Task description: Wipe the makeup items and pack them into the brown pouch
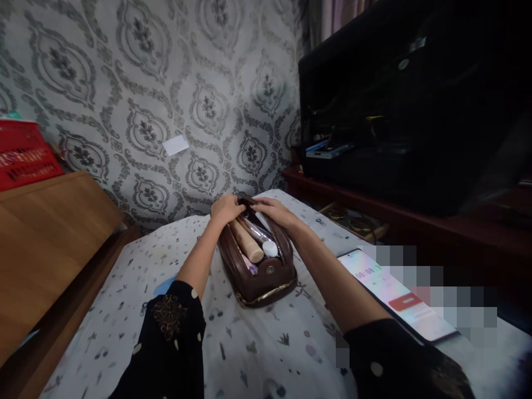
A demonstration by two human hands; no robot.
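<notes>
A brown leather pouch [270, 277] with a gold zipper lies unzipped on a white patterned sheet. Inside it show a beige tube [250, 246], a clear container with a white cap [270, 249] and a bit of something purple. My left hand [226, 209] grips the far left rim of the pouch, thumb turned inward. On the far right rim lies my right hand [276, 213], its fingers bent over the edge and holding it. The far end of the opening is partly hidden by both hands.
To the right a phone [399, 296] with a lit timer screen lies on the sheet [257, 343]. Beyond it stand a dark television [394, 122] and an open drawer [353, 221]. A wooden board [62, 221] and a red basket [25, 155] are at left, patterned wall behind.
</notes>
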